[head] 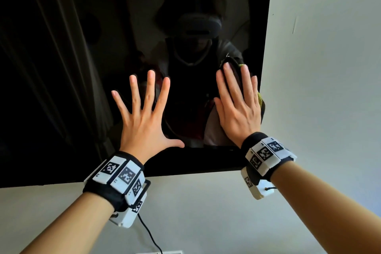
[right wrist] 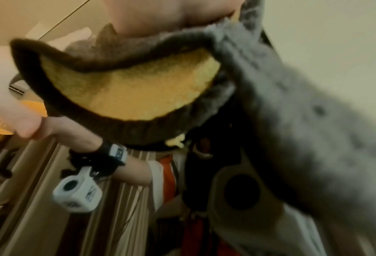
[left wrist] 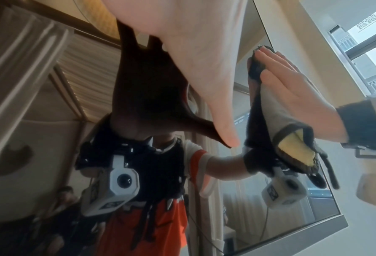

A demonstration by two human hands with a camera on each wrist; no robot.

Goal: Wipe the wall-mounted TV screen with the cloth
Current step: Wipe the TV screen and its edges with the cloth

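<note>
White wall (head: 329, 68) is framing the TV (head: 82, 68), left hand (head: 144, 121) splaying flat on it, right hand (head: 239, 107) pressing the cloth (left wrist: 279, 117) flat-fingered.

Dark TV screen (head: 82, 68) fills upper left and centre of frame, pale wall (head: 329, 68) right and below. Left hand (head: 144, 121) flat on glass at centre, fingers spread wide. Right hand (head: 239, 105) flat near screen's right edge, fingers straight, pressing cloth (head: 261, 100) against glass; yellow-green bit shows past fingers. Marker bands on both wrists.
</note>
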